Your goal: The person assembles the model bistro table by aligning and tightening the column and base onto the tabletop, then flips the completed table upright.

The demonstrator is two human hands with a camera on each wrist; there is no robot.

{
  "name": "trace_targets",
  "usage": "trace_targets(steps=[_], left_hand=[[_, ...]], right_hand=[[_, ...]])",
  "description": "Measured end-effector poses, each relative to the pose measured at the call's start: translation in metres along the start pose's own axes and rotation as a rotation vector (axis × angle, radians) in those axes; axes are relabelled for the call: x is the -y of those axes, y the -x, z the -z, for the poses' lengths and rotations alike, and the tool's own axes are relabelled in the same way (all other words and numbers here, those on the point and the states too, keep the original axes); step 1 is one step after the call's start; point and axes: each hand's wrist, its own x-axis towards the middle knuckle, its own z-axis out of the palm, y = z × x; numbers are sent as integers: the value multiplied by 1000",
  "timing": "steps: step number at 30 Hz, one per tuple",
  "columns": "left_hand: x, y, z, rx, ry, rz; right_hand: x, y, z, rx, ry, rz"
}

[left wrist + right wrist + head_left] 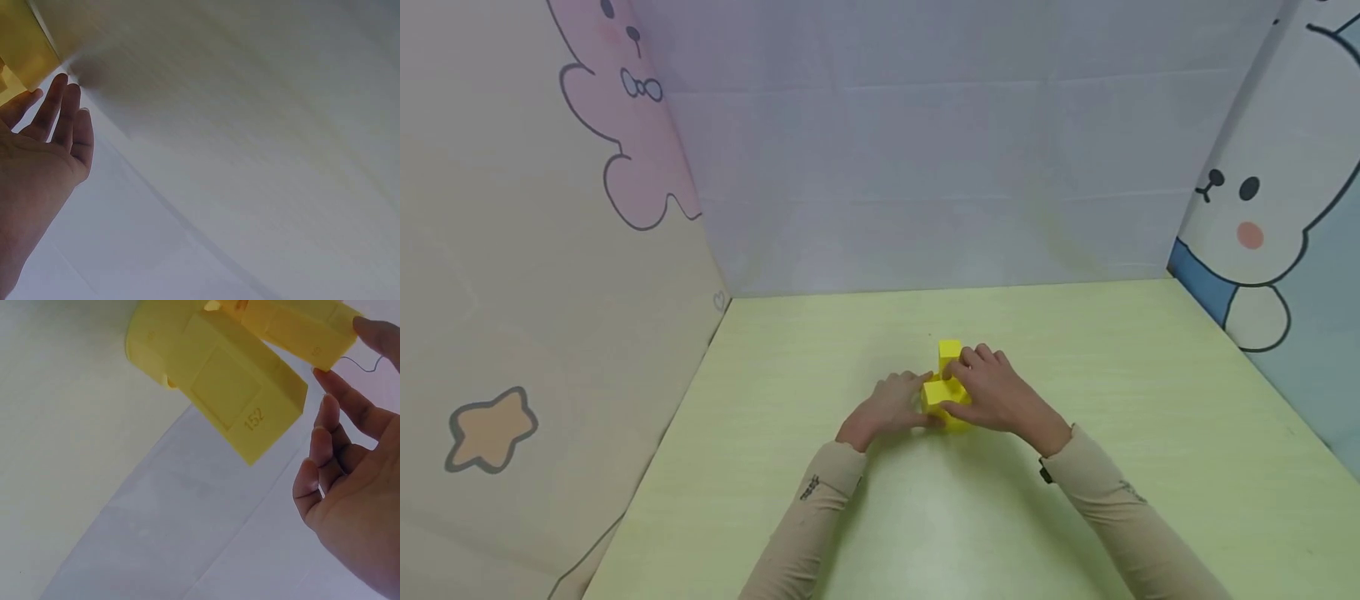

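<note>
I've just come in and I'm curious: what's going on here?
A person is handling yellow pieces, close together on the pale table. The right hand pinches one piece between thumb and forefinger, while the left hand holds them from the left side. The neighbouring piece marked 152 is clear of the right hand.

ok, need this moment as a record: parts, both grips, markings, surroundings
parts: yellow blocks bunched between the hands; full count hidden
left grip: thumb and index finger on near and far sides of the bunch
right grip: thumb and index finger at the end of one block
marking: "152" on the neighbouring block; other numbers too small to read surely
surface: pale table
backdrop: plain pale back wall, cartoon-print left wall and right wall
</note>
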Motion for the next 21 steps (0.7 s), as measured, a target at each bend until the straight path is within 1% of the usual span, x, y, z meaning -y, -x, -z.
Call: trace_targets(steps=[4,7,11,14,16,18,21], left_hand=[[1,1,1,-10,-1,-19],[3,1,1,-16,2,-34],[4,0,1,-31,11,-51],[4,1,1,-37,32,-51],[5,2,2,-37,44,-46],[5,2,1,-36,56,-40],[6,1,1,-34,65,-22]], right_hand=[[7,-3,-6,-42,31,-13],[10,-5,-7,-50,20,-5],[8,-8,-4,8,-44,29],[6,-11,-3,62,-82,61],[4,-12,-2,84,-96,70],[3,-14,-3,90,-92,67],[3,-16,-5,70,-65,37]])
